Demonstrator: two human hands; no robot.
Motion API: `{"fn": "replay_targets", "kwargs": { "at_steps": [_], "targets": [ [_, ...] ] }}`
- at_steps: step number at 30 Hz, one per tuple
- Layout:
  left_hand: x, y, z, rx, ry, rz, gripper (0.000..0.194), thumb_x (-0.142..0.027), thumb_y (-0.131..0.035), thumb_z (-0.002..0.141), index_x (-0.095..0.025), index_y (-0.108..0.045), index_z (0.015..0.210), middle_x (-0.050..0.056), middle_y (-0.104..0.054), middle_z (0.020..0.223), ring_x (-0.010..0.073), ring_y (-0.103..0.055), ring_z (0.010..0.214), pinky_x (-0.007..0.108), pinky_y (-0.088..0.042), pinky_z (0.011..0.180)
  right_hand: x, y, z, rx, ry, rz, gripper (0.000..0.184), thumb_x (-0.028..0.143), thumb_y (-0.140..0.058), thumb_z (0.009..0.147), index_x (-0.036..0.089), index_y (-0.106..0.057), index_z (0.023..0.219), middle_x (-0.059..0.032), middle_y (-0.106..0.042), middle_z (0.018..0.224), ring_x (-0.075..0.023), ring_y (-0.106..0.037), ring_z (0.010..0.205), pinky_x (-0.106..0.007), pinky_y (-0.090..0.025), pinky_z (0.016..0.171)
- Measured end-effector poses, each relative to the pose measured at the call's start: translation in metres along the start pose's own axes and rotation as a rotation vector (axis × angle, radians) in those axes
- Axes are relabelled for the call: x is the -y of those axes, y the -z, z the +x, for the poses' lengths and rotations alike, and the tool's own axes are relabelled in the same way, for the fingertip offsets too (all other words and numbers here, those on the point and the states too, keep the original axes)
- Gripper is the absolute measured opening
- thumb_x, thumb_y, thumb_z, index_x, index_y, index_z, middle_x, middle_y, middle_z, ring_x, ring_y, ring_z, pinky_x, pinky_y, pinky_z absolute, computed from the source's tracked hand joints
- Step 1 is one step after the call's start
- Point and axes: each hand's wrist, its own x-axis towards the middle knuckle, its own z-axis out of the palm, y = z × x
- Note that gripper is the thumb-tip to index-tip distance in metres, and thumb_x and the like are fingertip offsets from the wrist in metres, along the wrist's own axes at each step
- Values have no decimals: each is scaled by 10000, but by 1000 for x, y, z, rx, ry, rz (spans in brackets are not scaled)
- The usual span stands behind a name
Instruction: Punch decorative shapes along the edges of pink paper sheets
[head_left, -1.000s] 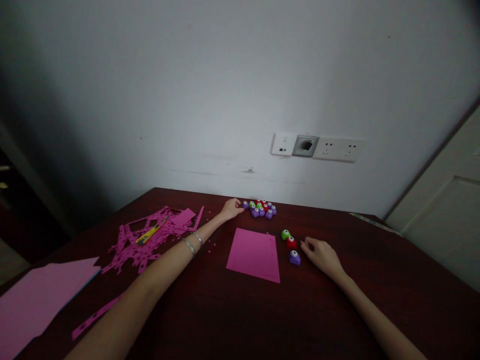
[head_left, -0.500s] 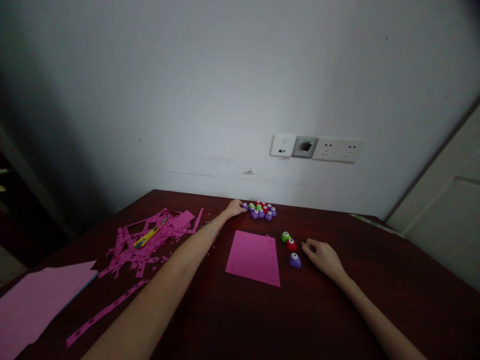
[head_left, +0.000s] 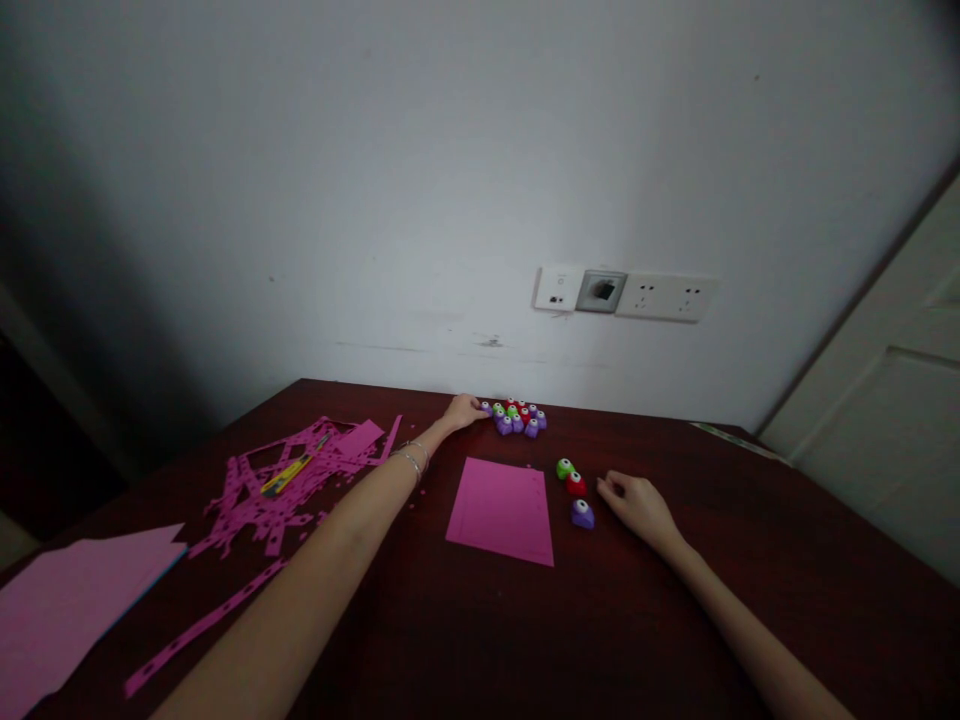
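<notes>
At the back of the table, my left hand (head_left: pixel 463 411) has its fingers closed at a purple craft punch (head_left: pixel 486 409), at the left end of a cluster of punches (head_left: pixel 513 411) in purple, green and red with white tops. My right hand (head_left: pixel 636 503) rests on the table with curled fingers and nothing visible in them. Just left of it stand a green punch (head_left: pixel 564 469), a red punch (head_left: pixel 576 484) and a purple punch (head_left: pixel 582 514). Between my arms lies a pink sheet of paper (head_left: pixel 500 512), with small marks near its upper right corner.
On the left, a yellow utility knife (head_left: pixel 286 474) lies on a heap of punched pink scraps (head_left: pixel 255 505). Nearer are a punched paper strip (head_left: pixel 202 627) and a stack of pink sheets (head_left: pixel 75 605). Behind the table is a wall with sockets (head_left: pixel 666 297). A flat strip (head_left: pixel 739 442) lies back right.
The view has shifted slightly, so everything sits a little further left. Both hands keep their places beside the punches; nothing on the table has visibly moved.
</notes>
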Motion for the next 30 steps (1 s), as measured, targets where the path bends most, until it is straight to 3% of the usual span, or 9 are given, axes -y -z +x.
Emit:
{"fn": "replay_targets", "kwargs": {
  "at_steps": [8,14,21,30],
  "targets": [
    [-26,21,-4,18,-163,-39,309,-383,-681,624,-90,-668,721,7,-579,609,103,-468,590,228,-329,561,2,1,-1,-21,-3,-6,318,393,-391,806,210,-462,556,-15,-564,543,-146,-511,512,-237,-272,502],
    [-60,37,-45,97,-345,-97,348,-374,-665,647,-89,-649,847,52,-615,733,121,-512,663,250,-385,629,5,1,-3,-17,-10,-26,302,375,-396,812,208,-452,567,-11,-565,557,-141,-507,521,-234,-260,505],
    [-79,24,-98,243,-434,-33,313,-392,-667,663,-140,-633,844,32,-579,796,113,-508,684,249,-404,632,6,0,-4,-13,-10,-36,293,363,-417,811,204,-449,568,-9,-554,560,-134,-490,519,-231,-244,505],
    [-75,15,-108,331,-426,-80,287,-383,-666,668,-139,-640,818,32,-585,769,124,-527,704,248,-413,635,5,3,-5,-39,-4,74,319,386,-442,803,202,-441,542,3,-520,522,-125,-444,483,-242,-261,498]
  ]
}}
